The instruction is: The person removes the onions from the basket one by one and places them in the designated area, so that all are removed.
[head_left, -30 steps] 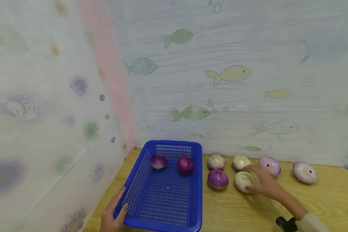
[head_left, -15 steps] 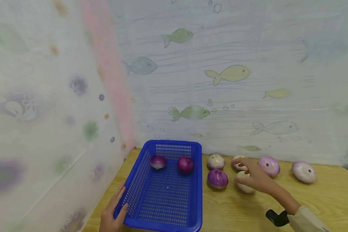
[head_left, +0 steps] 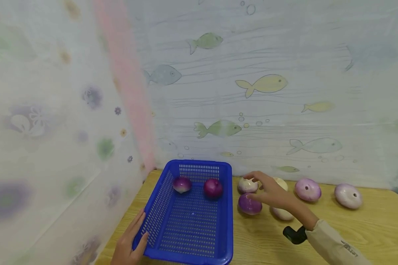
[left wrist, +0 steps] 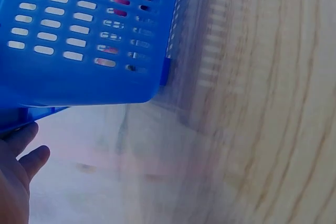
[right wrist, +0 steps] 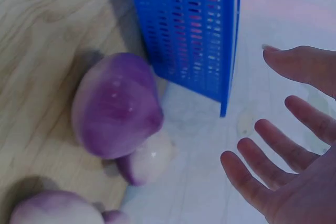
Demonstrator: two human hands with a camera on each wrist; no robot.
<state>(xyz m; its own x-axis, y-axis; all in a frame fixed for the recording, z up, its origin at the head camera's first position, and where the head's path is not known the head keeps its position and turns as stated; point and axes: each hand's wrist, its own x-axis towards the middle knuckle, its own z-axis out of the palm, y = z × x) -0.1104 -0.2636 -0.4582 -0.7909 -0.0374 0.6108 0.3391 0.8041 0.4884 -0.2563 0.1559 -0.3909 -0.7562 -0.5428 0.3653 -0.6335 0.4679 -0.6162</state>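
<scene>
My right hand (head_left: pixel 273 193) hovers with spread fingers over the purple onion (head_left: pixel 248 206) and the white onion (head_left: pixel 247 186) just right of the basket. In the right wrist view, nothing lies between its fingers, and the purple onion (right wrist: pixel 118 108) sits on the table apart from them. Partly hidden behind this hand are two more pale onions, one at the back (head_left: pixel 281 183) and one nearer (head_left: pixel 283 214). At the basket's near left corner, my left hand (head_left: pixel 129 241) rests with straight fingers along the rim. The blue basket (head_left: pixel 229 221) holds two purple onions, left (head_left: pixel 182 185) and right (head_left: pixel 213 188).
Farther right, a pale purple onion (head_left: pixel 307 190) and a whitish onion (head_left: pixel 348 196) lie on the wooden table (head_left: pixel 378 228). A wall covering with fish drawings (head_left: pixel 265 84) rises directly behind the table, and a flowered one (head_left: pixel 69 110) stands at the left.
My right hand has left the near pale onion and moved left to the purple and white onions by the basket. The left hand and the onions stay in place.
</scene>
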